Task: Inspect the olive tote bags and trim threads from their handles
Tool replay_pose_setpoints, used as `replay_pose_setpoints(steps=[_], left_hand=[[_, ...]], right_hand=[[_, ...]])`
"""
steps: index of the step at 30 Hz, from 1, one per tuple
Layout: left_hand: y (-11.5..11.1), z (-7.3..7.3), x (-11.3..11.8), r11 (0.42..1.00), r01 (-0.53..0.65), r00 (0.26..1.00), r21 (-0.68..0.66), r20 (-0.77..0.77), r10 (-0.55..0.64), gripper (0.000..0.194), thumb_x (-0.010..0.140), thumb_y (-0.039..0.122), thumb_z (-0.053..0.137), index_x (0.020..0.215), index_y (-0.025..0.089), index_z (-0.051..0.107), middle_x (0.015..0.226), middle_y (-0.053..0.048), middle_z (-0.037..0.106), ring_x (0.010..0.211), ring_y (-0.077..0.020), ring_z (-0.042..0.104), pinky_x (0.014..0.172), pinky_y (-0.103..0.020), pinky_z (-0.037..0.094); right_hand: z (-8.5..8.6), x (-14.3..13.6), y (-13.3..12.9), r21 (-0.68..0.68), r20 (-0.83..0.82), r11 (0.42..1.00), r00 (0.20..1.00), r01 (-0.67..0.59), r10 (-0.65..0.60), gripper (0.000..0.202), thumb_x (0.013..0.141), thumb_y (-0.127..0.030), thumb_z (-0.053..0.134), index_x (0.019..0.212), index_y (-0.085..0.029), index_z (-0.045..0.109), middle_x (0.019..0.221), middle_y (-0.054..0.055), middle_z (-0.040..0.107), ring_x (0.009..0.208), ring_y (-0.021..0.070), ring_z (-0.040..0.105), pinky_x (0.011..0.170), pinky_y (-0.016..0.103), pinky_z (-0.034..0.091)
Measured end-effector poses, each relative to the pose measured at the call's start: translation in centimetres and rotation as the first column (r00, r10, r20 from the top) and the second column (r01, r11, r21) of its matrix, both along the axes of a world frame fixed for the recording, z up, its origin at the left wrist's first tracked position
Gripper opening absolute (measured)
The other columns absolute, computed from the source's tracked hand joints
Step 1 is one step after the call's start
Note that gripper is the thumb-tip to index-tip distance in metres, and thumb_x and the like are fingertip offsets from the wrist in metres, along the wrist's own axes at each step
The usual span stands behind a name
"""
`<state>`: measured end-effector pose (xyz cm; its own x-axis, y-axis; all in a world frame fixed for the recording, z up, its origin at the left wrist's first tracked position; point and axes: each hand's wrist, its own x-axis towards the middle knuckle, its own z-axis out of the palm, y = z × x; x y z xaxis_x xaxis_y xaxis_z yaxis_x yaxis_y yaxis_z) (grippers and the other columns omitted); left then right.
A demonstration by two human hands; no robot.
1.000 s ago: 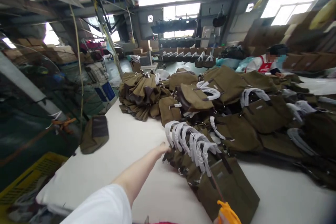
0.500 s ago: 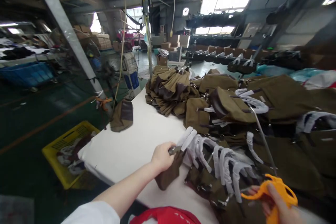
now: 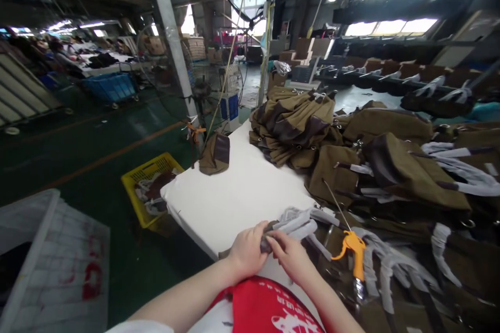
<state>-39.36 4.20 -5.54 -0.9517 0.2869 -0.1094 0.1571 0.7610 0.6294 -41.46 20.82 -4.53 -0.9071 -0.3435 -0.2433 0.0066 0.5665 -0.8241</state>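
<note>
My left hand [image 3: 247, 250] and my right hand [image 3: 291, 255] meet at the near edge of the white table [image 3: 234, 197]. Both grip the white-wrapped handles [image 3: 297, 223] of an olive-brown canvas bag, most of which is hidden under my hands. An orange-handled tool [image 3: 352, 250] with a thin metal rod lies on the bags just right of my right hand, released. More olive bags with wrapped handles [image 3: 394, 270] lie spread to the right.
A heap of olive bags [image 3: 297, 122] covers the far and right side of the table. A single small bag [image 3: 214, 153] sits at the table's left edge. A yellow crate [image 3: 150, 187] stands on the green floor beside a grey pillar [image 3: 172, 47].
My left hand pulled the bag handles toward my body. My right hand let go of the orange tool, which now lies on the bags, and took hold of the handles. The view swung left.
</note>
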Motion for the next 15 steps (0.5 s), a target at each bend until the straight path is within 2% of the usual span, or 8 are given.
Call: replay_pose_setpoints(steps=[3,7,9,11,15], left_hand=[[-0.8,-0.5,0.7,0.999,-0.002,1.000,0.033,-0.023,0.003,0.058,0.083,0.031,0.055,0.138,0.016,0.046,0.139,-0.012,0.060,0.124,-0.0292,0.058,0.110,-0.043,0.045],[-1.0,-0.6,1.5,0.999,0.032,0.999,-0.037,-0.042,-0.034,0.031,0.082,0.027,0.055,0.111,0.019,0.060,0.114,-0.010,0.070,0.104,-0.0286,0.065,0.094,-0.043,0.053],[-1.1,-0.5,1.8,0.996,0.050,0.997,-0.074,-0.055,-0.054,0.023,0.082,0.026,0.054,0.102,0.019,0.061,0.105,-0.009,0.070,0.097,-0.0278,0.065,0.086,-0.042,0.054],[-1.2,-0.5,2.1,0.995,0.066,0.995,-0.081,-0.071,-0.072,0.022,0.081,0.025,0.054,0.101,0.020,0.060,0.104,-0.008,0.070,0.096,-0.0270,0.065,0.085,-0.040,0.053],[-1.5,-0.7,2.6,0.988,0.134,0.984,-0.072,-0.108,-0.141,0.026,0.077,0.023,0.056,0.102,0.020,0.060,0.104,-0.008,0.070,0.097,-0.0262,0.064,0.085,-0.039,0.053]], right_hand=[[-0.6,0.1,-0.1,-0.034,0.004,0.999,1.000,0.020,-0.019,0.034,0.089,-0.048,0.045,0.088,-0.019,0.063,0.061,-0.001,0.063,0.054,0.0169,0.057,0.057,0.031,0.045],[0.0,0.4,0.4,0.019,-0.095,1.000,0.995,-0.007,0.009,0.026,0.087,-0.042,0.052,0.072,-0.022,0.056,0.066,0.001,0.062,0.064,0.0185,0.057,0.064,0.033,0.041],[0.6,0.7,0.7,0.072,-0.153,0.995,0.985,-0.068,0.078,0.024,0.090,-0.039,0.050,0.075,-0.022,0.058,0.072,0.001,0.065,0.071,0.0200,0.059,0.069,0.034,0.041],[0.9,0.7,1.2,0.158,-0.194,0.979,0.968,-0.128,0.158,0.023,0.093,-0.036,0.046,0.081,-0.023,0.061,0.079,0.002,0.068,0.076,0.0200,0.062,0.072,0.033,0.043],[0.3,-0.3,2.1,0.337,-0.204,0.929,0.952,-0.150,0.228,0.020,0.091,-0.027,0.047,0.085,-0.022,0.066,0.086,0.004,0.074,0.084,0.0218,0.067,0.077,0.033,0.047]])
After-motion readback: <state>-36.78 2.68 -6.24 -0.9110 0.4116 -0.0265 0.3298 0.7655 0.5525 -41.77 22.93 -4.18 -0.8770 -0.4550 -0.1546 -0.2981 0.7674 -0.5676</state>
